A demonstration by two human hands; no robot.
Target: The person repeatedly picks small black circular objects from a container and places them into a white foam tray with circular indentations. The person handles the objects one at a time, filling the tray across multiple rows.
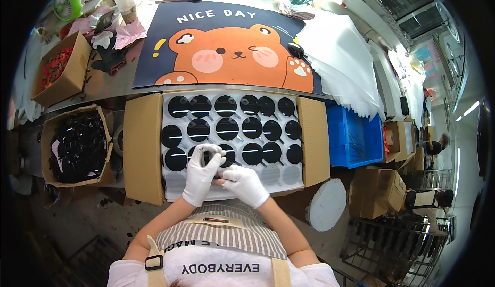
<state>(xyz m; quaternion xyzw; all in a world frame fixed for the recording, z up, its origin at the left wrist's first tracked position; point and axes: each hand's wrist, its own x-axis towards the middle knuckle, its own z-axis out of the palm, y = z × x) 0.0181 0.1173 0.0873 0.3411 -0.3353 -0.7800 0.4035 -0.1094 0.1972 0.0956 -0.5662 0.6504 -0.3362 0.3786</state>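
My left hand (202,173), in a white glove, is raised over the near rows of an open cardboard box (144,147). Its fingers and thumb curl around a dark gap; whether a thing is held there, I cannot tell. Beside it on the right, my right hand (244,184) is also gloved, with bare fingertips bent in towards the left wrist; anything between them is hidden. Below lie rows of glossy round black discs (227,128) with short stems, on a white sheet (236,188). Some discs in the nearest row are partly covered by my left hand.
A carton of black pieces (79,147) stands left, below a box of red and dark parts (58,68). A blue plastic crate (354,136) sits right, near white sheets (340,55). Behind the box lies a bear-printed mat (239,66). A round white-topped stool (328,205) stands nearby.
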